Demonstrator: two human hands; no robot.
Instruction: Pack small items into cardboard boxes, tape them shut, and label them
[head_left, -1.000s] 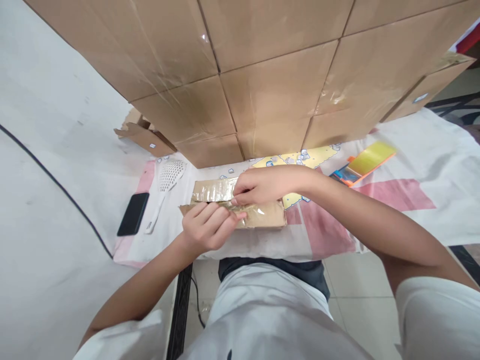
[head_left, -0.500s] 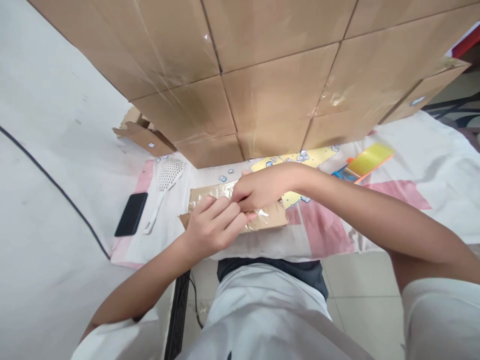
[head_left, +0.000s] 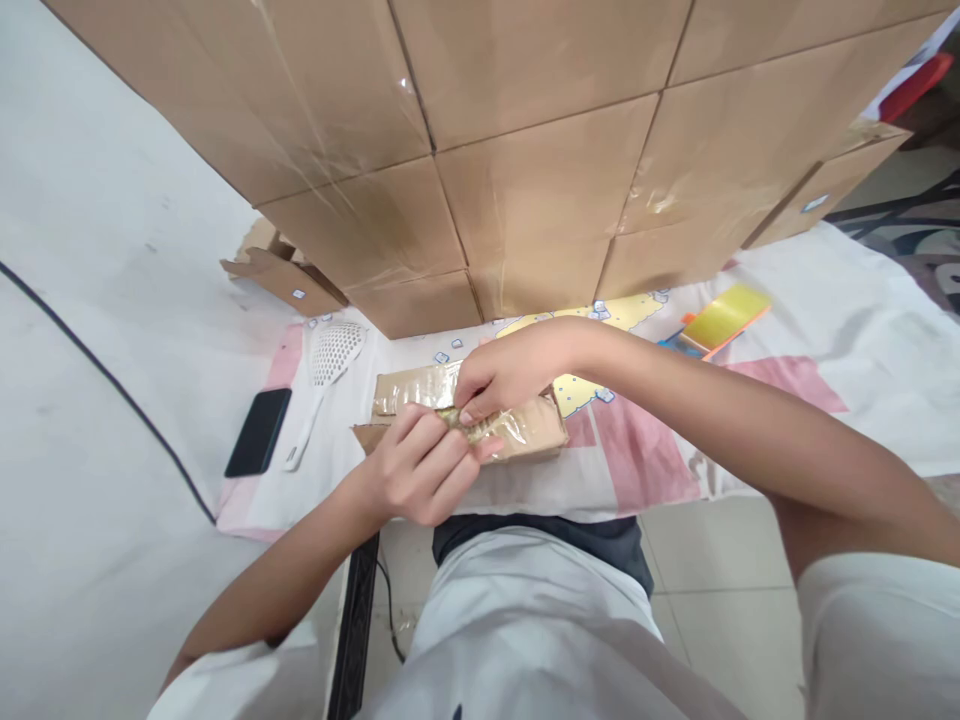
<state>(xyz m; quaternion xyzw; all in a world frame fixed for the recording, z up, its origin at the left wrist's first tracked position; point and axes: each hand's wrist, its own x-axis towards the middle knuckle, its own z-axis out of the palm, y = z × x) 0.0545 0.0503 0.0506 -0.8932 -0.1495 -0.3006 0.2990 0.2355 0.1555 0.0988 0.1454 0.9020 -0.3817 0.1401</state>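
- Fingertips point(head_left: 469, 412) of my right hand point(head_left: 504, 372) pinch a crumpled strip of clear packing tape point(head_left: 480, 428) at the near edge of the small flat cardboard carton point(head_left: 465, 415).
- My left hand point(head_left: 415, 468) is curled against the carton's front edge, fingers closed on the same strip just beside the right-hand pinch.
- Carton location: on the patterned cloth point(head_left: 660, 440), near its front edge, directly ahead of my torso and just in front of the stacked cardboard boxes point(head_left: 525, 160).
- Step in hand, by my judgement: working the tape along the carton's top seam; the strip is bunched, not flat.
- Next move calls for keeping the left hand braced on the carton while the right hand draws the strip steadily along the seam, without tearing it.
- Adjacent items: white slotted scoop point(head_left: 330, 365) and black phone point(head_left: 259, 445) to the left; yellow-and-orange tool point(head_left: 721, 318) well apart to the right.
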